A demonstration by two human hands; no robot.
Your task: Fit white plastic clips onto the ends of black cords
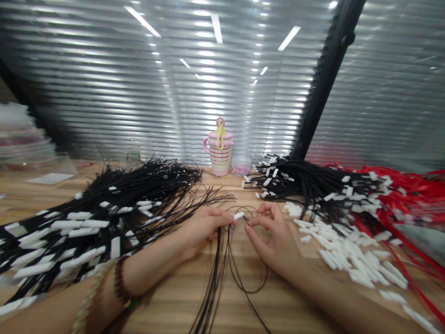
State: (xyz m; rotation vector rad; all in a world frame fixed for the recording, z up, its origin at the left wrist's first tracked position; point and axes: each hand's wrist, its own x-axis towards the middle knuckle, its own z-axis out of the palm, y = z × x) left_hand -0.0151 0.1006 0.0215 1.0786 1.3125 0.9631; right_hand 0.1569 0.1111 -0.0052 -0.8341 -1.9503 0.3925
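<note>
My left hand (207, 228) is closed in a pinch on a small white plastic piece (239, 215) and on a bundle of thin black cords (216, 273) that hangs down toward me. Across from it, my right hand (273, 232) has thumb and forefinger pressed together just right of the white piece, at a thin black cord (246, 218). Whether the cord runs through the white piece is too small and blurred to tell. A loop of black cord (267, 278) droops below, between the two hands. Bead bracelets circle my left wrist.
A large pile of black cords with white pieces (139, 185) covers the left side. More black cords (306, 178), loose white pieces (351, 250) and red ribbons (417, 195) lie right. Behind stand a striped cup (220, 155) and a bead jar (241, 167).
</note>
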